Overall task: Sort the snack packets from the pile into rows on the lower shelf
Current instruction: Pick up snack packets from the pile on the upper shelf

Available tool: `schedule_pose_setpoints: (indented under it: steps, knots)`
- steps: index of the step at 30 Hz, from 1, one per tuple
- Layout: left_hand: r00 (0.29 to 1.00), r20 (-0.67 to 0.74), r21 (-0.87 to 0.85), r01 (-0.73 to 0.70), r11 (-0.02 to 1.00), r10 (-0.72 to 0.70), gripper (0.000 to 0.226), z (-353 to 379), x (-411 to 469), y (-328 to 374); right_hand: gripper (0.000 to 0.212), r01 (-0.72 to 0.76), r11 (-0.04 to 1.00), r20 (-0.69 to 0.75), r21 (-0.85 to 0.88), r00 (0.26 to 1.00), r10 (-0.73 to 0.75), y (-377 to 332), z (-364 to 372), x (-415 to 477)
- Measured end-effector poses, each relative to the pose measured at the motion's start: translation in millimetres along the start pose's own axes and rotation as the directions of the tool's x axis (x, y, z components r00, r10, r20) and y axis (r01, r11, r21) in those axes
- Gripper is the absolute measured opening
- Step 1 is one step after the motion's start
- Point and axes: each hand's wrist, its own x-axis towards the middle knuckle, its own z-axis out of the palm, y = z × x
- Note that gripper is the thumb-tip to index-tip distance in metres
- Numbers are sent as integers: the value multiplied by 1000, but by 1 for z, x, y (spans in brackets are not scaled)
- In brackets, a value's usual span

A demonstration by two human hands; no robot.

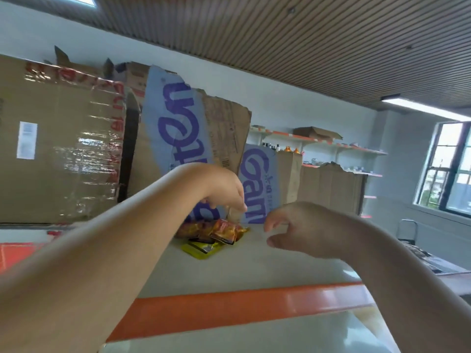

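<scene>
A small pile of snack packets lies on the white shelf top (244, 266): orange-red packets (219, 230) and a yellow packet (201, 249) under them. My left hand (224, 187) hovers over the pile with its fingers pointing down at the packets; whether it holds one is hidden. To the right of the pile, my right hand (293, 228) hangs just above the shelf with its fingers loosely curled and nothing in it.
Taped cardboard boxes (61, 149) and blue-printed cartons (178, 128) stand along the back of the shelf. An orange strip (229, 309) runs along the shelf's front edge. Wall shelves (326, 146) and a window (448, 169) are at the far right.
</scene>
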Motion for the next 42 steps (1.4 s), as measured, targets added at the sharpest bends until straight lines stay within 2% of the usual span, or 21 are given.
schedule_pose_setpoints:
  steps: [4,8,11,15,16,17,19,20,23,26,29,30,34,36,37,42]
  knots:
    - [982,48,-20,181,983,-180,39,14,40,-20,26,11,997,150,-72,989,0,-7,-6,44]
    - [941,12,-22,338,941,-338,34,43,64,-52,30,48,997,189,-61,981,-36,-5,0,97]
    - [915,-59,29,402,915,-400,39,74,69,-62,36,105,994,233,-18,968,-98,0,23,134]
    - [923,47,-19,382,924,-381,10,92,63,-57,51,175,984,331,-42,931,-151,3,54,166]
    - [921,44,-47,389,920,-387,13,94,63,-56,53,187,981,342,-44,926,-161,5,59,172]
    - [915,37,-72,404,912,-402,25,97,64,-57,53,191,981,349,-19,921,-173,8,64,177]
    - [888,24,-118,459,881,-459,47,101,67,-59,47,210,975,334,69,917,-221,15,71,181]
    - [877,21,-143,477,867,-479,50,101,67,-62,41,214,970,313,117,919,-241,20,73,181]
    - [859,33,-148,509,848,-510,48,98,65,-70,17,227,949,290,221,913,-286,34,75,181]
    - [849,61,-91,529,844,-526,44,96,64,-76,13,197,941,313,275,907,-282,43,67,179]
    - [850,105,-64,524,849,-517,50,93,59,-81,10,227,951,315,210,905,-285,47,58,173]
    - [851,122,-66,521,851,-512,55,92,57,-83,15,254,952,305,169,905,-295,48,57,172]
    - [847,98,-62,529,846,-522,65,92,57,-84,47,221,974,338,-54,922,-190,45,59,169]
    - [842,65,-49,539,841,-536,65,93,59,-83,68,159,983,362,-86,925,-118,40,63,170]
    - [841,52,-46,541,839,-539,63,94,60,-83,70,144,986,352,-87,930,-104,39,64,170]
    - [843,-5,-100,535,839,-538,63,92,57,-86,34,156,985,302,-71,945,-128,42,58,168]
